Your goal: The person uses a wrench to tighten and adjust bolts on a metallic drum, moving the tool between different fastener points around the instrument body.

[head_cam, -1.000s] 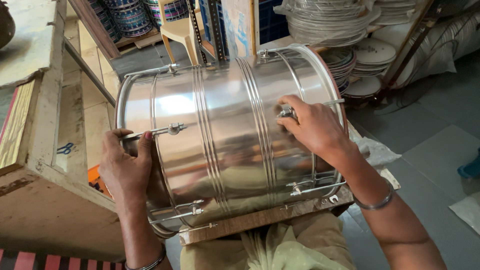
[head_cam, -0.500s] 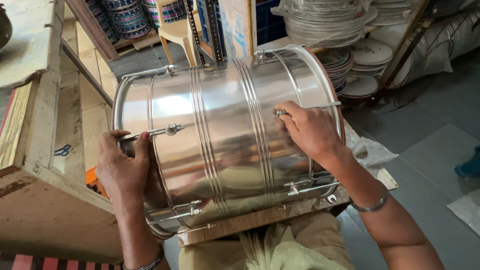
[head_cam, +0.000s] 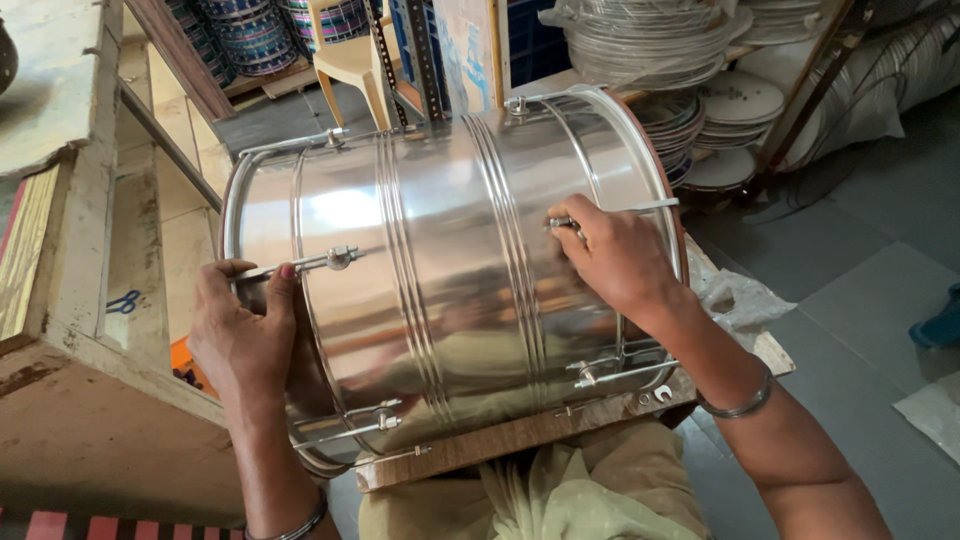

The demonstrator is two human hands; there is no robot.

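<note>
Fingers (head_cam: 262,290) both sides, steel drum (head_cam: 450,290) lying between.

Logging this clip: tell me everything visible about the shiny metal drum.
The drum shell is polished silvery metal, ribbed in grouped bands, lying on its side across a wooden board on the person's lap. Thin tension rods with nuts run along it to rims at both ends. The left hand grips the left rim; the right hand rests on a rod fitting.

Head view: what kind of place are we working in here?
Probably a drum-making workshop or store: a steel drum shell lies across the lap, stacks of round drum heads fill the shelves, and a worn wooden workbench stands alongside.
</note>
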